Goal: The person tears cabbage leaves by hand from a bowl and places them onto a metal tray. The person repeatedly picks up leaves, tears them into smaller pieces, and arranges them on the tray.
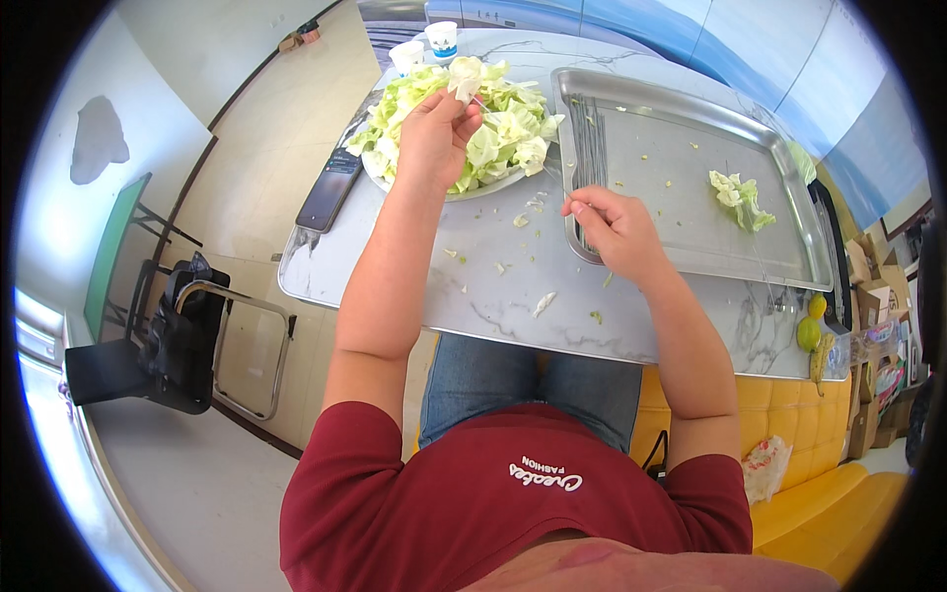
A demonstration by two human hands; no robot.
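Note:
My left hand (442, 133) pinches a pale lettuce leaf piece (466, 77) above a plate heaped with torn lettuce (492, 144). Between the fingers of my right hand (610, 226) is a thin metal skewer (556, 180), which slants up and left towards the heap; a leaf piece (531, 155) is near its upper part, and whether the skewer pierces it I cannot tell. A bundle of metal skewers (590, 140) lies along the left side of a shallow steel tray (684, 92). At the tray's right, a skewer carries lettuce leaves (740, 200), its handle end passing over the near rim.
A smartphone (331, 190) lies left of the plate, and paper cups (442, 39) stand behind it. Lettuce scraps (544, 304) dot the marble-patterned table (510, 259). Small yellow and green fruits (809, 334) sit at the right edge. A folding chair (251, 296) is on the left.

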